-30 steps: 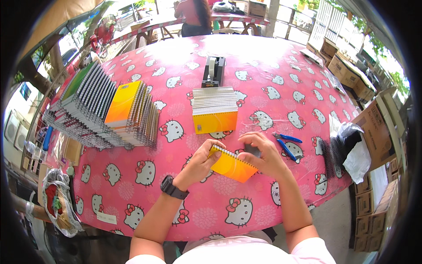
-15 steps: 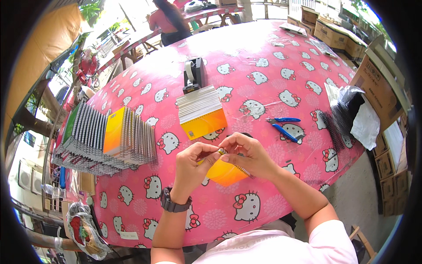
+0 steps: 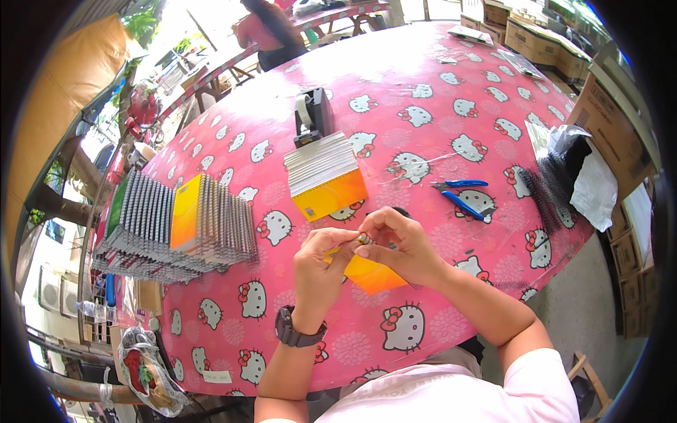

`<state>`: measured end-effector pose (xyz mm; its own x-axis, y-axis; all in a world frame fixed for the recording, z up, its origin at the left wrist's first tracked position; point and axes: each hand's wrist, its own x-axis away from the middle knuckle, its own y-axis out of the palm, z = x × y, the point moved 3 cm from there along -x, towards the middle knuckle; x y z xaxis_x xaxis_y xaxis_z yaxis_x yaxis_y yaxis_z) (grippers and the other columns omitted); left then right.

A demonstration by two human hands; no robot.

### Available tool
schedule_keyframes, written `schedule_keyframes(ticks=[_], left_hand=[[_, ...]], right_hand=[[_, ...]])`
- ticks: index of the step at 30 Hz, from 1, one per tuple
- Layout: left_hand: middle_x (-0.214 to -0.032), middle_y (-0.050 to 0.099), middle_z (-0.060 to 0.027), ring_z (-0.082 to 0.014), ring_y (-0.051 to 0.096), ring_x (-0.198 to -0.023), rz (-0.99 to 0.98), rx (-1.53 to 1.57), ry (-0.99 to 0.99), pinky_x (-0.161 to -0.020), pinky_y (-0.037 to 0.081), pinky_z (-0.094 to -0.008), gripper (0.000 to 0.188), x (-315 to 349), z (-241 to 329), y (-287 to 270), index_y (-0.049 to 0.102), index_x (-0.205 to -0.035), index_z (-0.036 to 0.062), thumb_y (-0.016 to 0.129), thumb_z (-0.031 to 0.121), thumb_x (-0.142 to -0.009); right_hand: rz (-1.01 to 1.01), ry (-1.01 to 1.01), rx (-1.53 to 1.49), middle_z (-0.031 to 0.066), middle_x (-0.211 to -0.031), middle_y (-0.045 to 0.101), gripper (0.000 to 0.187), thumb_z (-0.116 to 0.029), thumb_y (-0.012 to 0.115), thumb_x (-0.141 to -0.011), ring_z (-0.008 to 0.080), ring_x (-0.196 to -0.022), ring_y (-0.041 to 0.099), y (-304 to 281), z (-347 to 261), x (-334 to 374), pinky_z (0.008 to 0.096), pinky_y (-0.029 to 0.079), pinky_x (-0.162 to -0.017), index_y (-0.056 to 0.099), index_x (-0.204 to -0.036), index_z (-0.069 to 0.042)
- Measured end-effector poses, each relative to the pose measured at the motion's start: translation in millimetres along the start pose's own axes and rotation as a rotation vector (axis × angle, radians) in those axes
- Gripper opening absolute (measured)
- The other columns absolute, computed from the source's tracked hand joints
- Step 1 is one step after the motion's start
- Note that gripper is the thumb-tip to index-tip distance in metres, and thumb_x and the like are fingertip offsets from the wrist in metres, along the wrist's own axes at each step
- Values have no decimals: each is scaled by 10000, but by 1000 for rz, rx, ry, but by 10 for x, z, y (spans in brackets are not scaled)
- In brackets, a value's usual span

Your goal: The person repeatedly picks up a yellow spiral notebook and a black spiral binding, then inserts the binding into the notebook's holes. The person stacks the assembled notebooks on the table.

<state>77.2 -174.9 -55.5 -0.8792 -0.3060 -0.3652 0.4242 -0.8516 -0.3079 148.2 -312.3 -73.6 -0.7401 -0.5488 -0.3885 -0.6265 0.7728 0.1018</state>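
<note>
A yellow-orange notebook [image 3: 375, 277] lies in front of me on the table, under my two hands. At its upper edge my left hand [image 3: 321, 266] pinches with thumb and fingertips, a dark watch on that wrist. My right hand [image 3: 403, 243] pinches the same spot from the other side, so the fingertips of both hands meet. Part of a dark spiral coil seems to run along the notebook's edge; the fingers mostly hide it. Ahead stands a block of loose notebooks [image 3: 328, 201] with an orange cover facing me.
Spiral-bound notebooks [image 3: 211, 222] are piled at the left. Behind the loose block sits a black tape dispenser [image 3: 315, 116]. Blue-handled cutters [image 3: 465, 197] lie to the right, with black plastic coils [image 3: 546, 190] beyond. Cardboard boxes [image 3: 613, 134] line the right side; another person [image 3: 268, 35] is far off.
My left hand has shifted a little right, its fingers closer against the right hand's at the notebook's edge. The whole view has also moved slightly. Both hands keep their pinch.
</note>
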Motion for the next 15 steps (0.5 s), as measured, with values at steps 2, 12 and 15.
schedule_keyframes(ticks=[2, 12, 15], left_hand=[[-854, 675, -75, -199, 616, -839, -10, -20, 6, -740, 491, -306, 142, 12, 22, 26, 695, -914, 44, 715, 61, -774], [-861, 647, -66, -141, 605, -817, -30, -16, 27, -735, 480, -255, 175, 27, -30, 65, 643, -941, 34, 718, 147, -830], [-867, 654, -58, -133, 605, -830, -26, -12, -9, -726, 478, -252, 191, 22, -102, 101, 622, -962, 38, 713, 151, -837]], right_hand=[[4, 10, 41, -32, -765, 484, 258, -184, 747, -822, 29, -669, 432, -14, 16, 18, 193, 378, -569, 543, -895, -43], [-70, 69, 111, 29, -818, 553, 199, -192, 588, -938, 94, -738, 505, -62, -42, 44, 250, 430, -655, 554, -954, 4], [-76, -8, 226, 54, -866, 580, 201, -190, 526, -969, 137, -782, 549, -50, -71, 32, 275, 450, -689, 565, -974, 7]])
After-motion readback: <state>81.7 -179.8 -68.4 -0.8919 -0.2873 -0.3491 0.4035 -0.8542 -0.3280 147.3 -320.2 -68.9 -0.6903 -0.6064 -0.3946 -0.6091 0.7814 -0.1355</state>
